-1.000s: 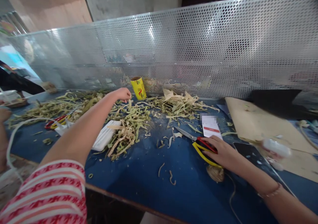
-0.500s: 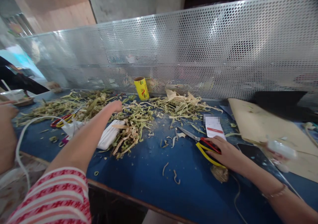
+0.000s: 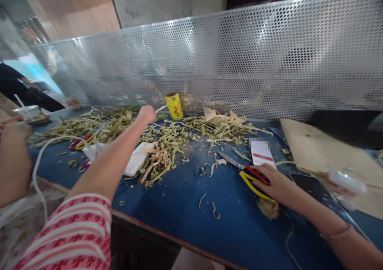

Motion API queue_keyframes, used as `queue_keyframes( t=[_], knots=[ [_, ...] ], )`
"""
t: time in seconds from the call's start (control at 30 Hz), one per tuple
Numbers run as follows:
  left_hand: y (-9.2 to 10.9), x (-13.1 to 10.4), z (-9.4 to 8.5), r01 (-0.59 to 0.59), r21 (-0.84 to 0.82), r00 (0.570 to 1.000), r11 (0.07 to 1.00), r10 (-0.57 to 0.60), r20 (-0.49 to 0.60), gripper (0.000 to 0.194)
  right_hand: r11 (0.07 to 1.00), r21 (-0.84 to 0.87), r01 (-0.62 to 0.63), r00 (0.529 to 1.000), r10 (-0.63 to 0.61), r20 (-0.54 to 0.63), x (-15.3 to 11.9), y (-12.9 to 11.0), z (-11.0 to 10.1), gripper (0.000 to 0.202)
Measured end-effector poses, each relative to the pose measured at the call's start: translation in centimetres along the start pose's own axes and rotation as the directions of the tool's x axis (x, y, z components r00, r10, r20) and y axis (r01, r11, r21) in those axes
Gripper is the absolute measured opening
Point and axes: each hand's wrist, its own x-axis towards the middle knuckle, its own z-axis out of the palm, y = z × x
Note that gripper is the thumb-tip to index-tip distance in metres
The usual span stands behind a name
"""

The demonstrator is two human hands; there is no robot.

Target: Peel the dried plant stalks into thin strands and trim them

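Observation:
Above the dried plant scraps, my left hand (image 3: pixel 147 113) is closed on a pale dried leaf strip (image 3: pixel 161 108), whose free end points toward a yellow cardboard tube (image 3: pixel 174 105). My right hand (image 3: pixel 273 182) rests over the handles of a pair of scissors (image 3: pixel 250 183) with red and yellow grips, fingers curled on them. The blades lie low over the table, pointing left and away. Beneath my left forearm is a white power bank-like block (image 3: pixel 139 158), beside a heap of plant scraps (image 3: pixel 163 152).
A perforated metal screen (image 3: pixel 191 62) runs along the back of the blue table (image 3: pixel 179 214). To the right lie a paper slip (image 3: pixel 261 152), a dark phone (image 3: pixel 308 186) and brown cardboard (image 3: pixel 323 150). Another person's arm (image 3: pixel 14 162), a cup (image 3: pixel 28 112) and second scissors (image 3: pixel 82 142) are at left.
My left hand has risen from the scraps and moved away from me, and the pale strip now shows in it. My right hand stays on the scissors. The view has shifted slightly.

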Motion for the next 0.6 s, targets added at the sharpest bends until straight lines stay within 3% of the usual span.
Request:
queue_keyframes(
  t=[0.1, 0.17, 0.23, 0.27, 0.3, 0.33, 0.43, 0.53, 0.6],
  knots=[
    [6.9, -0.5, 2.1, -0.146, -0.140, 0.987, 0.979, 0.154, 0.049, 0.033, 1.000, 0.025, 0.016, 1.000, -0.015, -0.019, -0.1, 0.5, 0.5, 0.037],
    [10.9, -0.7, 3.8, -0.277, -0.235, 0.953, 0.932, 0.297, 0.055, 0.041, 0.999, 0.029, 0.024, 0.999, -0.023, -0.034, -0.2, 0.7, 0.7, 0.037],
    [13.1, -0.8, 5.0, -0.405, -0.305, 0.890, 0.862, 0.448, 0.083, 0.051, 0.999, 0.027, 0.032, 0.999, -0.031, -0.043, -0.2, 0.7, 0.7, 0.037],
    [13.4, -0.8, 5.3, -0.504, -0.345, 0.813, 0.792, 0.569, 0.119, 0.055, 0.999, 0.025, 0.034, 0.999, -0.033, -0.041, -0.1, 0.7, 0.7, 0.036],
    [13.0, -0.6, 5.4, -0.563, -0.333, 0.763, 0.756, 0.631, 0.142, 0.056, 0.999, 0.023, 0.034, 0.999, -0.034, -0.035, -0.1, 0.6, 0.6, 0.036],
    [12.1, -0.4, 5.3, -0.579, -0.273, 0.760, 0.768, 0.630, 0.161, 0.054, 0.999, 0.019, 0.035, 0.999, -0.035, -0.027, -0.1, 0.6, 0.5, 0.036],
    [6.3, 0.5, 4.2, -0.387, 0.028, 0.907, 0.921, 0.376, 0.191, 0.049, 0.999, -0.003, 0.039, 0.999, -0.039, -0.013, -0.1, 0.5, 0.3, 0.037],
    [-1.5, 1.0, 2.6, -0.175, 0.139, 0.973, 0.975, 0.149, 0.177, 0.040, 0.999, -0.005, 0.043, 0.999, -0.043, -0.001, -0.1, 0.8, 0.5, 0.039],
    [-6.3, 0.6, 1.9, -0.035, 0.188, 0.987, 0.982, 0.005, 0.158, 0.039, 0.999, 0.005, 0.054, 0.999, -0.054, 0.001, -0.3, 1.2, 0.8, 0.040]
  ],
)
